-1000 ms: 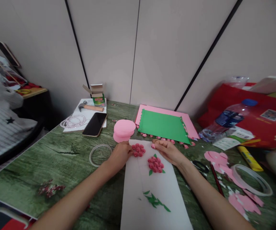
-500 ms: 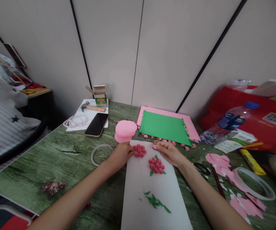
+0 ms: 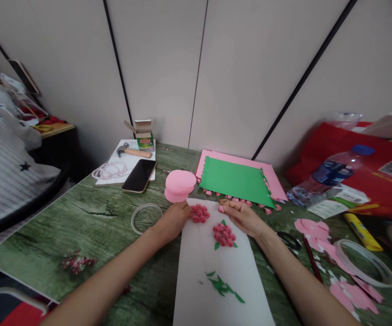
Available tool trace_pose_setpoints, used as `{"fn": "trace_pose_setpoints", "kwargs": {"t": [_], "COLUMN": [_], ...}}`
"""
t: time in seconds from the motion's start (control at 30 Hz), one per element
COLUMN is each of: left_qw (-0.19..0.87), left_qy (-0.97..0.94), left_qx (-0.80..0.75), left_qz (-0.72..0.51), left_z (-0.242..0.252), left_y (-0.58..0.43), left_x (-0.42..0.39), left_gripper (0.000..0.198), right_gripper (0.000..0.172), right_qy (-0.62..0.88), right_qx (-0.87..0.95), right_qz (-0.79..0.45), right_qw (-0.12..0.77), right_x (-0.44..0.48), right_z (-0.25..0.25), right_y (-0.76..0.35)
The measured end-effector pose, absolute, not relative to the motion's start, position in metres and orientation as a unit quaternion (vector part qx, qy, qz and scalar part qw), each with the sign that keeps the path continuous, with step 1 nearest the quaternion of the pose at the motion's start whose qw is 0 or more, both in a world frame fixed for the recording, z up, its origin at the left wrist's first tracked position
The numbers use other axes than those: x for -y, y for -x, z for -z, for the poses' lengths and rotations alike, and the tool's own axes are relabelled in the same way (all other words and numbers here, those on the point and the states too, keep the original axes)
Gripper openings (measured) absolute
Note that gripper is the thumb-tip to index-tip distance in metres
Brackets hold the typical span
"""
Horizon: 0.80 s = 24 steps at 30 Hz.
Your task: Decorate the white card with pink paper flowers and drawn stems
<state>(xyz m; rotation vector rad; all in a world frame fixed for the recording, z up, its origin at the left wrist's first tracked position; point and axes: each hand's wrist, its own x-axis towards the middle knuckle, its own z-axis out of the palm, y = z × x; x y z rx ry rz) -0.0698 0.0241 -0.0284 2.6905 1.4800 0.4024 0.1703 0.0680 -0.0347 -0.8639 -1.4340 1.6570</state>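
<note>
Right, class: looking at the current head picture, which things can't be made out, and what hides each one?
- Head view: the near end of the white sheet, cut off by the bottom edge.
- Head view: whether the left hand holds anything; its own back hides the fingertips.
- Head view: the pink sheet's middle, covered by the green sheet.
- Head view: wording on the bottle label, blurred and too small.

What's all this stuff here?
Table: one, green, below
Sheet: one, white, front
Flower clusters: two, pink, on sheet
Leaves: several, green, on sheet
Discs: several, pink, centre
Papers: several, green and pink, back
Rings: two, whitish, either side
Phone: one, black, left
Hammer: one, tan-handled, left
Beads: many, pale, left
Box: one, green, left
Bottle: one, clear, right
Bag: one, red, right
Tube: one, yellow, right
Scraps: several, pink, right
Left hand: one, bare, sheet's edge
Right hand: one, bare, holding pink bud
</note>
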Motion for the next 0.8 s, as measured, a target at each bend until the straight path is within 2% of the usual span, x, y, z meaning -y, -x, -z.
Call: {"fn": "trace_pose_setpoints", "kwargs": {"t": [0.57, 0.8], "left_qw": [-0.036, -0.030], "left_qy": [-0.916, -0.906], "left_qx": [-0.385, -0.399], "left_qz": [-0.109, -0.140], "left_z": [0.0194, 0.0246], "left_y": [0.0729, 0.0713], "left_x": [-0.0157, -0.0195], "left_gripper": [0.016, 0.015], "right_gripper": [0.028, 0.029], "right_qy": [0.337, 0.337], "right_qx": [0.560, 0.570], "right_qz": [-0.656, -0.650], "right_qw": [0.378, 0.372], "right_x": [-0.0668, -0.0676], "right_z": [0.0319, 0.0332], "right_y": [-0.1690, -0.1692]}}
